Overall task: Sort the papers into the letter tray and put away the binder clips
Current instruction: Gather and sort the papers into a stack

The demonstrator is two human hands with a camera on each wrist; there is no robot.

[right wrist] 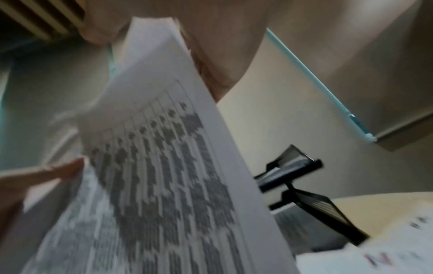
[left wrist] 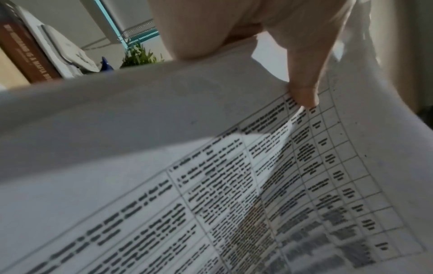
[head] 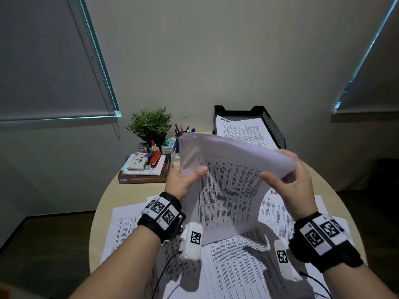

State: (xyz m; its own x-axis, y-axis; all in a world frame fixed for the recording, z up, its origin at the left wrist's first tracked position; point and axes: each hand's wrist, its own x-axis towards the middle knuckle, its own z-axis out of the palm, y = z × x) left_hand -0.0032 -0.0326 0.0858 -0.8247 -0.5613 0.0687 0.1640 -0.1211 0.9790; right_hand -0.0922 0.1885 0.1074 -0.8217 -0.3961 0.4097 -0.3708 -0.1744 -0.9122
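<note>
Printed sheet (head: 226, 186), curled, table-lined, top folded over

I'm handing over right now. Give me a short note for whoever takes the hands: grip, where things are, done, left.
Left hand pinches the left edge of the raised sheets; right hand grips their curled right corner.
Letter tray stands at the back right of the table, with printed pages already in it.
More papers lie spread on the table under the arms.
No binder clips can be seen.
Left: tray the held sheets, sort the rest, find the clips.
</note>
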